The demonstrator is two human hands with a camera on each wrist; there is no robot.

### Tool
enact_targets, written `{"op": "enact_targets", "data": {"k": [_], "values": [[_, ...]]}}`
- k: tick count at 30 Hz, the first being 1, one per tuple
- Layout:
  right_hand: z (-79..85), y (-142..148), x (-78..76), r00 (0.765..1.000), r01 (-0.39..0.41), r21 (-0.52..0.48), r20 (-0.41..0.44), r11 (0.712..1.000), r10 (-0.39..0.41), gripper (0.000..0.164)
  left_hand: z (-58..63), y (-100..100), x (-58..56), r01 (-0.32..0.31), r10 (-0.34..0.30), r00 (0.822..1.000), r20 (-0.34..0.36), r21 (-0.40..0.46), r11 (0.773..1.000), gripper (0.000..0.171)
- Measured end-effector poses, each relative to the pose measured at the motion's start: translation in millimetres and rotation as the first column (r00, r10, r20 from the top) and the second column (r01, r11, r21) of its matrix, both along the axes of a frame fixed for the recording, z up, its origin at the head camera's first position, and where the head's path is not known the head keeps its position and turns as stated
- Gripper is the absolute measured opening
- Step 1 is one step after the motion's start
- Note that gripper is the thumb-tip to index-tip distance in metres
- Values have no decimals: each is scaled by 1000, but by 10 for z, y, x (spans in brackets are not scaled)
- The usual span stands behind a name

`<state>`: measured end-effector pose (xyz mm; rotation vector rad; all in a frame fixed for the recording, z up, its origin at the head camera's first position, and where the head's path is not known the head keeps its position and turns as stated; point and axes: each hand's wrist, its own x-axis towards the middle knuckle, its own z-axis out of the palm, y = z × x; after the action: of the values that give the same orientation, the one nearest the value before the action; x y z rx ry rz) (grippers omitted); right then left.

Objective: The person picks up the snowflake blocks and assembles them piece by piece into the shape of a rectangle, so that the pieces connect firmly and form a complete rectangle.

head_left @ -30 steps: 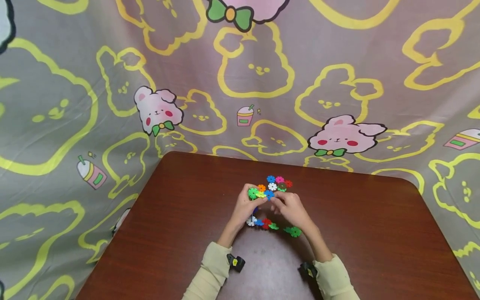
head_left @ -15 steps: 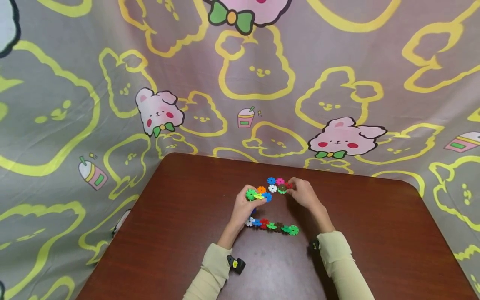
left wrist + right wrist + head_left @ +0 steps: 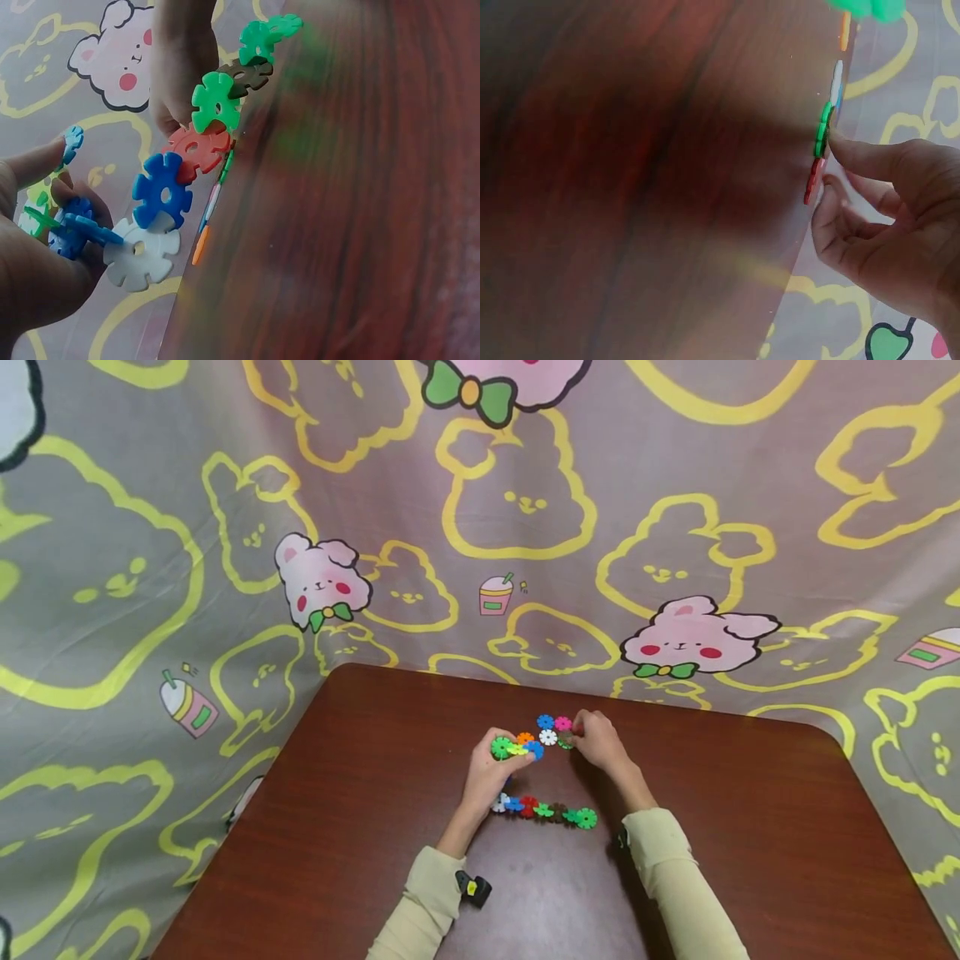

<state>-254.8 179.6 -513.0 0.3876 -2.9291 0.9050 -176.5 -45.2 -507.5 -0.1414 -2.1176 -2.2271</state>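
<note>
My left hand (image 3: pixel 489 770) grips a chain of interlocking notched plastic discs. A green disc (image 3: pixel 502 747), a yellow disc (image 3: pixel 517 749) and a blue disc (image 3: pixel 534 749) show at its fingers. The other end hangs out to the right, from a white disc (image 3: pixel 141 253) past a blue one (image 3: pixel 161 191) and a red one (image 3: pixel 196 148) to green and brown. My right hand (image 3: pixel 598 742) is down at the loose discs on the table. In the right wrist view its thumb touches a brown disc near a flat green disc (image 3: pixel 821 131); a fingertip is beside a red disc (image 3: pixel 811 184).
Loose blue (image 3: pixel 545 722), pink (image 3: pixel 562 723), white (image 3: pixel 548 737) and orange (image 3: pixel 525 739) discs lie between and beyond the hands. The brown table (image 3: pixel 750 827) meets a patterned curtain (image 3: pixel 420 510) at its far edge. A black wrist camera (image 3: pixel 472 888) sits at the left cuff.
My right hand has left the blue disc at the left hand and moved right and away to the loose discs, then shifted slightly left there. The left hand keeps its hold on the chain.
</note>
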Motion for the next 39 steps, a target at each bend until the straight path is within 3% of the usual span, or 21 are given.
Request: {"op": "enact_targets", "data": {"k": [4,12,17,23,29,31,33,39], "values": [[-32,-9,-1,1000,29,-48,7,998,-28,20,10,0,7,-9,9,1000,-16,10,1000,35],[-105,-30,10,1000,9,-63,0,998,-9,22,2,15,13,-7,7,1000,-8,20,1000,29],[-61,-10,82,999,47,-211,7,976,-46,19,106,25,63,12,-13,1000,10,15,1000,27],[48,-20,277,998,66,-424,35,903,-57,5,338,14,178,35,-35,999,-7,31,999,27],[174,-83,562,992,103,-616,122,781,-34,8,384,27,205,59,-59,998,-18,34,998,25],[226,-100,643,991,104,-643,133,759,-23,10,386,30,197,62,-62,998,-13,28,998,23],[280,-118,713,989,112,-658,144,744,-21,11,362,37,175,67,-67,998,-5,26,997,22],[423,-156,878,985,133,-695,169,707,-20,15,97,64,37,73,-73,997,21,29,997,24]]}}
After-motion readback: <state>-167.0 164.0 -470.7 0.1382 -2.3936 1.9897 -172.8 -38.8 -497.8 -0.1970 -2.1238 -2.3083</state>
